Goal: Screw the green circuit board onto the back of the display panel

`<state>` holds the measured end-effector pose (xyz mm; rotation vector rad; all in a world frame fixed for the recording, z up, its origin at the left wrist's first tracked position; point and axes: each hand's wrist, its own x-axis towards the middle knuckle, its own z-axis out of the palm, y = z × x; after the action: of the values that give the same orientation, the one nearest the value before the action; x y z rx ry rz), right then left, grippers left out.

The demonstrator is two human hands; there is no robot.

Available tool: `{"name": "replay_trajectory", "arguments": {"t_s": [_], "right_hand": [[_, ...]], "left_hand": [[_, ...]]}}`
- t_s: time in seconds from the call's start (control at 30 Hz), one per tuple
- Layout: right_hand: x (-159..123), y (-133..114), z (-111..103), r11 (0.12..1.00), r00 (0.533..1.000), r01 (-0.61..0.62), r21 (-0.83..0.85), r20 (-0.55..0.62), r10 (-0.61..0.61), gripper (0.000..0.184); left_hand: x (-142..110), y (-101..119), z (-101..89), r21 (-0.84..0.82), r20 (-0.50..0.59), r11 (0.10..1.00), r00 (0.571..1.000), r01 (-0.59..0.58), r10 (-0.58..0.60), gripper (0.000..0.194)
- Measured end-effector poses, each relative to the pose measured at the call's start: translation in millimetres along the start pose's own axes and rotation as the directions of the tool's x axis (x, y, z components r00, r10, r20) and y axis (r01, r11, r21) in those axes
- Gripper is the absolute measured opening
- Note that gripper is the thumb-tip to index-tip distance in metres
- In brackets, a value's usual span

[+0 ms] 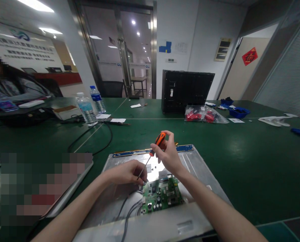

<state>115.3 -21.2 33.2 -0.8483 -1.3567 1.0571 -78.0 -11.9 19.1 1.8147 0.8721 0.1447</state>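
Note:
My right hand [168, 151] grips an orange and black screwdriver [160, 139], its shaft slanting down to the left. The tip ends by the fingertips of my left hand [131, 172], at the upper left corner of a green circuit board [162, 195]. My left fingers are drawn together there; whatever they pinch is too small or hidden to name. The board sits on a silver metal panel [200, 174], with dark cables [128, 215] running from its left side. A narrow blue circuit strip [132, 153] lies along the panel's far edge. Small dark specks, perhaps screws, show on the metal beyond the board.
On the green table [139, 131] stand a black monitor casing [187, 90] and a plastic bag with red items [205, 114]. Two water bottles [86, 109] and a black cable [111, 137] are at the left, blue trays [239, 112] at the right. A person [16, 80] sits far left.

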Motion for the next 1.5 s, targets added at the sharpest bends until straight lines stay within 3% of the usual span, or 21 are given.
{"name": "replay_trajectory", "arguments": {"t_s": [0.07, 0.13, 0.3, 0.73, 1.0, 1.33, 1.5], "right_hand": [[-5.2, 0.1, 3.9, 0.973, 0.987, 0.16, -0.164, -0.005, -0.163, 0.05], [-10.2, 2.8, 6.3, 0.907, 0.95, 0.31, -0.285, 0.07, -0.303, 0.05], [-16.5, 14.2, 7.8, 0.755, 0.853, 0.522, -0.396, 0.238, -0.465, 0.054], [-19.2, 12.6, 10.4, 0.684, 0.821, 0.57, -0.456, 0.282, -0.496, 0.051], [-20.0, 14.4, 11.3, 0.645, 0.789, 0.611, -0.459, 0.29, -0.542, 0.05], [-24.1, 10.2, 12.7, 0.689, 0.82, 0.572, -0.445, 0.3, -0.488, 0.053], [-20.6, 18.3, 12.8, 0.624, 0.795, 0.601, -0.499, 0.291, -0.533, 0.054]], "left_hand": [[0.9, -0.5, 1.1, -0.025, 0.01, 1.0, 1.0, -0.012, 0.012, 0.014], [1.7, -0.4, 1.6, -0.02, 0.018, 0.999, 0.999, -0.028, 0.029, 0.014], [3.2, -0.6, -0.8, 0.051, 0.034, 0.997, 0.998, -0.057, 0.055, 0.016], [3.2, -6.7, 0.0, 0.084, 0.003, 0.996, 1.0, -0.024, 0.024, 0.012], [1.2, 1.4, -2.0, 0.125, -0.005, 0.992, 1.0, -0.028, 0.029, 0.009], [3.4, -4.7, 0.5, 0.084, -0.024, 0.996, 1.0, -0.015, 0.017, 0.013], [1.8, -0.4, 0.3, 0.054, -0.012, 0.998, 1.0, -0.02, 0.021, 0.014]]}}
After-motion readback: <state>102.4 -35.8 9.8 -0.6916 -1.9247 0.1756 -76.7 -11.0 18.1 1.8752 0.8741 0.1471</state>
